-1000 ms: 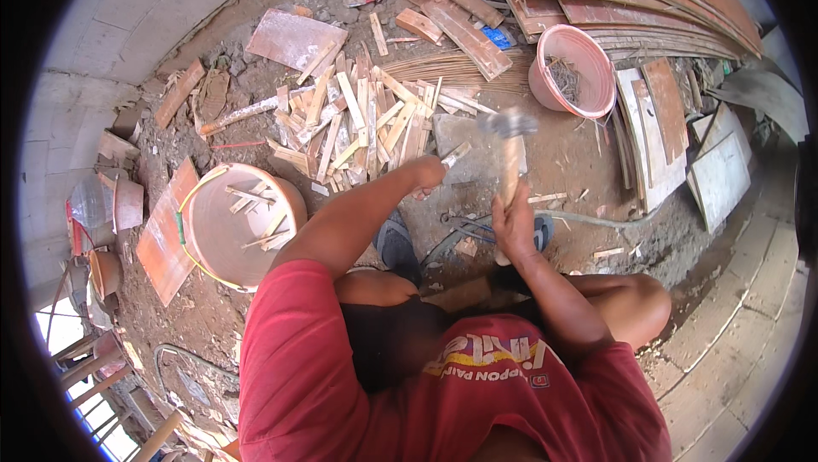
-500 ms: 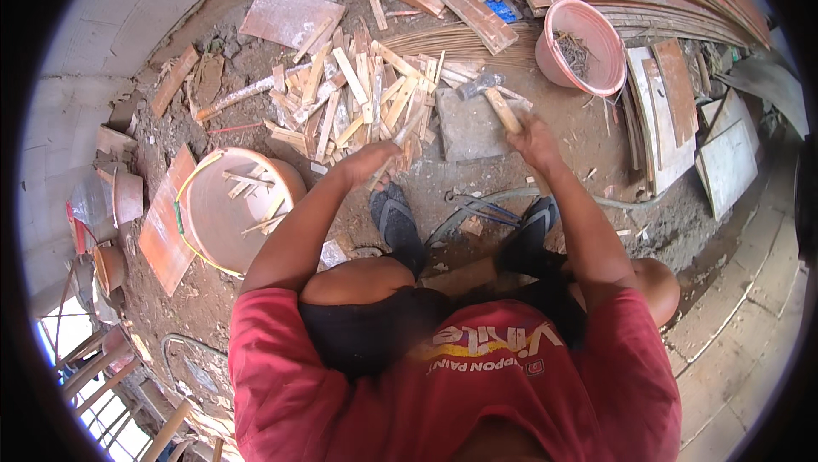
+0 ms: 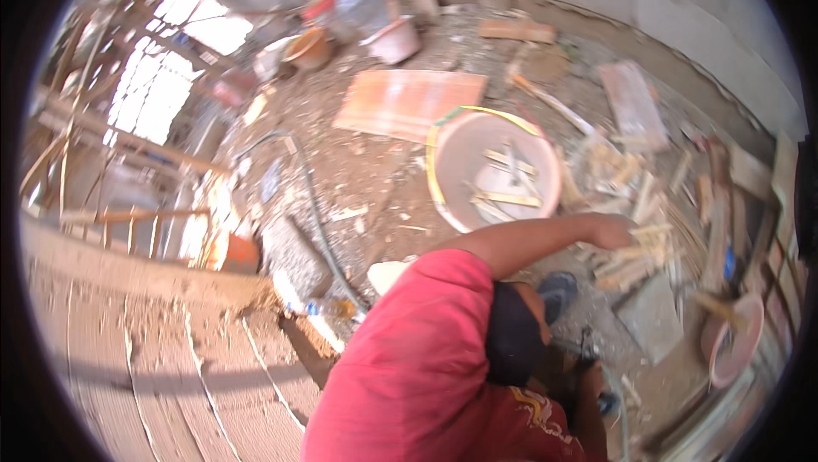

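left hand point(image 3: 615, 230) | fingers curled on wood strips point(image 3: 635, 249); beside round basin point(image 3: 494, 168) | right hand hidden

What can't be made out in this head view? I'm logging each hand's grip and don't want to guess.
- Left hand: reaches into the pile of wood offcuts; motion blur hides whether its fingers close on a piece.
- Right hand: hidden below the person's dark cap and red shirt.
- Pink tub: partly cut off toward the dark fisheye rim.
- Large round basin: the strips inside are blurred.

Red shirt point(image 3: 426, 368), pale pink tub point(image 3: 456, 164)
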{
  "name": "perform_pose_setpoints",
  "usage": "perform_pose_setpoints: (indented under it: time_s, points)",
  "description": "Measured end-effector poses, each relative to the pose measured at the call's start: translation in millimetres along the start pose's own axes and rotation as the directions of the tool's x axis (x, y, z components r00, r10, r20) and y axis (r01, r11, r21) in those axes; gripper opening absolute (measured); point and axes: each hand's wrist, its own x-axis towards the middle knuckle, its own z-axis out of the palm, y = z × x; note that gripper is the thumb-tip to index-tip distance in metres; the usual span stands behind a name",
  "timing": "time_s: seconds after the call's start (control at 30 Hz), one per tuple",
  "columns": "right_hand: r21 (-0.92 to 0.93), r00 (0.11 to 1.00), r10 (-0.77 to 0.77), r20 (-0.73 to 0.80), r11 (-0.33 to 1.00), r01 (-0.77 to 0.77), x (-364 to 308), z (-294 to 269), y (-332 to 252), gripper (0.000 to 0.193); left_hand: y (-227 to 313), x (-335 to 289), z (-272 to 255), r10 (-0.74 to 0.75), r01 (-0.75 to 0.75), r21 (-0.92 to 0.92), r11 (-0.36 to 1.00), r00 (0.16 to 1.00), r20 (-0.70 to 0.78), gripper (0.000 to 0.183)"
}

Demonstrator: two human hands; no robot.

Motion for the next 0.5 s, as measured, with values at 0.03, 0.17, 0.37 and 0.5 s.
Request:
perform_pose_setpoints:
  time_s: [0.03, 0.17, 0.37, 0.5]
  points:
    - [-0.107, 1.000, 0.027, 0.010, 0.994, -0.026, 9, 13, 5, 0.048, 2, -1, -13, -0.064, 0.064, 0.121, 0.991, 0.998, -0.008, 0.052]
    - [-0.176, 0.998, -0.012, -0.055, 0.984, 0.002, 34, -37, 2, 0.046, 80, -85, -51, 0.129, -0.123, 0.037, 0.992, 0.939, -0.319, 0.055]
    - [-0.025, 0.964, -0.259, 0.061, 0.965, 0.260, 40, -87, -27, 0.044, 159, -211, -51, 0.009, -0.166, -0.392, 0.905, 0.928, -0.373, 0.053]
    - [0.221, 0.871, -0.324, 0.370, 0.941, 0.257, 22, -100, -41, 0.043, 76, -153, -28, 0.097, -0.221, -0.150, 0.964, 0.813, -0.574, 0.051]
